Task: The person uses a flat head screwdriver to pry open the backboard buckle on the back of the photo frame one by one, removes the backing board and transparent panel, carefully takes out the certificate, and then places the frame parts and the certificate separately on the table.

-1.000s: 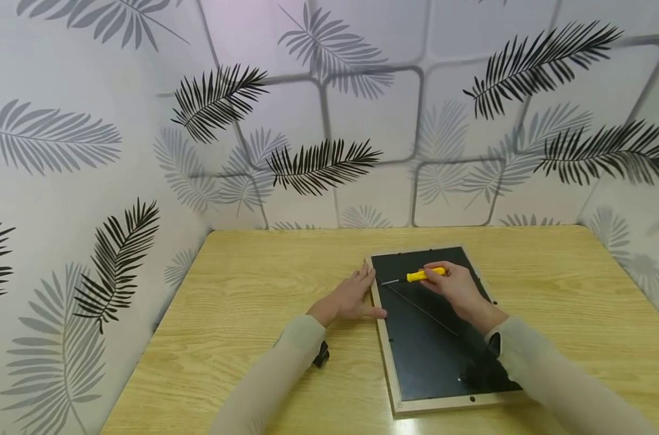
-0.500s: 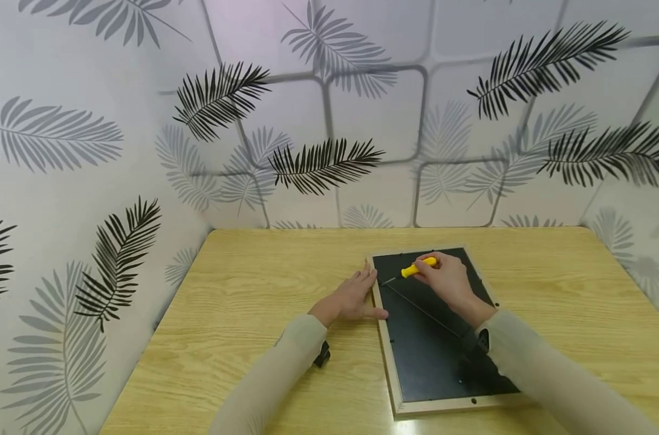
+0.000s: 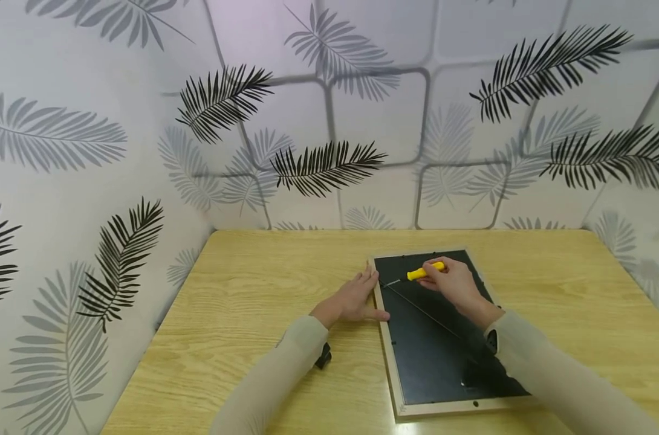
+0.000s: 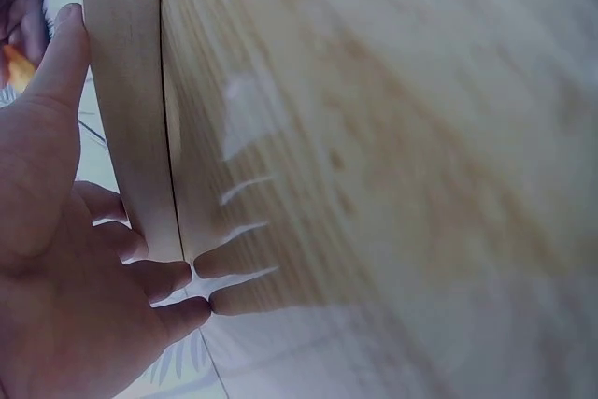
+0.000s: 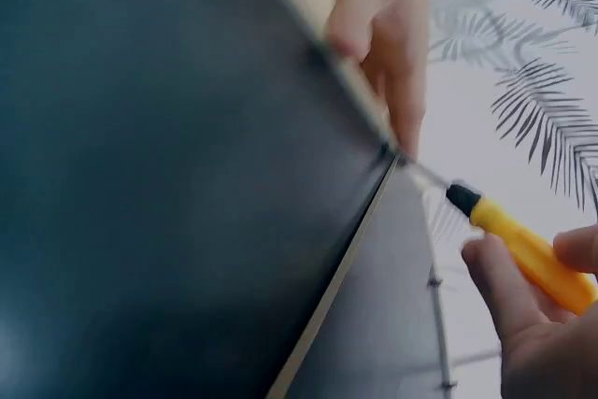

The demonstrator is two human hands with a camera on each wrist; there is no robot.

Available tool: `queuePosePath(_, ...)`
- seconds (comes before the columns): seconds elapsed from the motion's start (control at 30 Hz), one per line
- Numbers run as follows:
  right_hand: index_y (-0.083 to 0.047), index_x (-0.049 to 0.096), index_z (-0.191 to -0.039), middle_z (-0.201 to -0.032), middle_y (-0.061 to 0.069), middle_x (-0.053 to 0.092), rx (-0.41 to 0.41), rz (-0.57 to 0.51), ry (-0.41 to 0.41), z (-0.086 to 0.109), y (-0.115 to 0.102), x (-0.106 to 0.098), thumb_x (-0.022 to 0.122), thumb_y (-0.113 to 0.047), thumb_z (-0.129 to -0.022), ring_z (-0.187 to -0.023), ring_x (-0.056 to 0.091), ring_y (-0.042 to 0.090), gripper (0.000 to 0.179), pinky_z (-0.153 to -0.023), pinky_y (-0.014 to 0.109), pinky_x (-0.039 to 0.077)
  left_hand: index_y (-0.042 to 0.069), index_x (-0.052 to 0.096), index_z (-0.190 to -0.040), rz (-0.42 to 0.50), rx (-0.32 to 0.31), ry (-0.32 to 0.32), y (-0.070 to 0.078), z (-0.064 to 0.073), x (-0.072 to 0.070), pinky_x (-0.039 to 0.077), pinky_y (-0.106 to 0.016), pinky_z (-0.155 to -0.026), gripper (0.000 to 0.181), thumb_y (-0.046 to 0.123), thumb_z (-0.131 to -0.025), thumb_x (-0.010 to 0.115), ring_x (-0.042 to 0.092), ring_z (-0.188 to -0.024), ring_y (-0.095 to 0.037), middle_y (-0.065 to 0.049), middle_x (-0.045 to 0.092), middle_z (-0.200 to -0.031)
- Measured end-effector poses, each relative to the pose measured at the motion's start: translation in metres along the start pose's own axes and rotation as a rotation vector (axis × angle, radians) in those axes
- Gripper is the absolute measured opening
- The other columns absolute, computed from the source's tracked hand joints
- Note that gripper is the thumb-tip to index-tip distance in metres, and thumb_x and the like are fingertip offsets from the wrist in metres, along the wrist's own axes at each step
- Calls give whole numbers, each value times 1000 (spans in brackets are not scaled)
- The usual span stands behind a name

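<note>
A picture frame lies face down, its pale wooden rim (image 3: 390, 362) around a black backing board (image 3: 427, 368). A thin hanging cord (image 3: 424, 313) runs diagonally across the board from the left rim. My right hand (image 3: 453, 284) holds a screwdriver (image 3: 418, 273) by its yellow handle, between thumb and fingers. In the right wrist view the shaft of the screwdriver (image 5: 523, 245) points at the cord's end beside the rim. My left hand (image 3: 353, 300) rests on the frame's left side, its thumb (image 4: 64, 58) over the rim and its fingers along the outer side.
The frame lies on a light wood table (image 3: 253, 290). Behind and to the left stand walls (image 3: 373, 121) with a leaf pattern. A black strap piece (image 3: 323, 356) sits under the left sleeve. Small dark tabs (image 5: 434, 282) line the board's edge.
My right hand tilts the screwdriver more upright and a little left, then lowers it back to the right. The tip stays by the cord's end; my left hand holds its place.
</note>
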State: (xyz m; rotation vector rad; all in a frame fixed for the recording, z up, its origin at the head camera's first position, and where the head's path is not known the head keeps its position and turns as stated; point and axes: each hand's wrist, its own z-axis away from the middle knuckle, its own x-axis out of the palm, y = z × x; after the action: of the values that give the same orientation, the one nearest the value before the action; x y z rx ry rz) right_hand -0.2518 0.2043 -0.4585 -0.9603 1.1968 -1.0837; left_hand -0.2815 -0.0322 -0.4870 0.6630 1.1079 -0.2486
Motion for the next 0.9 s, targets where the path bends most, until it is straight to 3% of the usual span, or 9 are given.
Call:
queuePosePath(0.17, 16, 39, -130, -118, 33, 53, 37, -71, -118, -2, 18, -10, 51, -20, -99, -93, 67, 22, 48, -81, 30, 52, 9, 1, -153, 6, 5, 3, -1, 0, 3, 15, -45, -112, 103, 62, -84, 57, 5, -142, -33, -11, -8, -157)
queuePosePath(0.3, 16, 37, -131, -122, 32, 49, 48, -126, -135, -3, 23, -12, 51, -18, -99, -96, 66, 20, 49, -84, 30, 50, 9, 0, -152, -1, 15, 6, -2, -1, 3, 14, -45, -112, 103, 62, -85, 56, 6, -142, -34, -12, -8, -157)
queuePosePath(0.57, 9, 56, -118, -113, 28, 57, -134, 125, 10, 1, 7, 7, 58, -19, -95, -95, 66, 31, 37, -76, 28, 53, 8, 1, -153, -3, 10, 11, -5, 0, 0, 14, -44, -113, 104, 63, -84, 56, 6, -142, -35, -12, -8, -157)
queuePosePath(0.9, 1, 66, -104, -97, 20, 66, -260, 315, 76, 0, -19, 31, 63, -20, -93, -80, 70, 24, 24, -64, 24, 54, 8, 3, -153, -27, 5, -2, -6, 1, -2, 14, -45, -112, 102, 63, -85, 55, 7, -142, -35, -12, -5, -157)
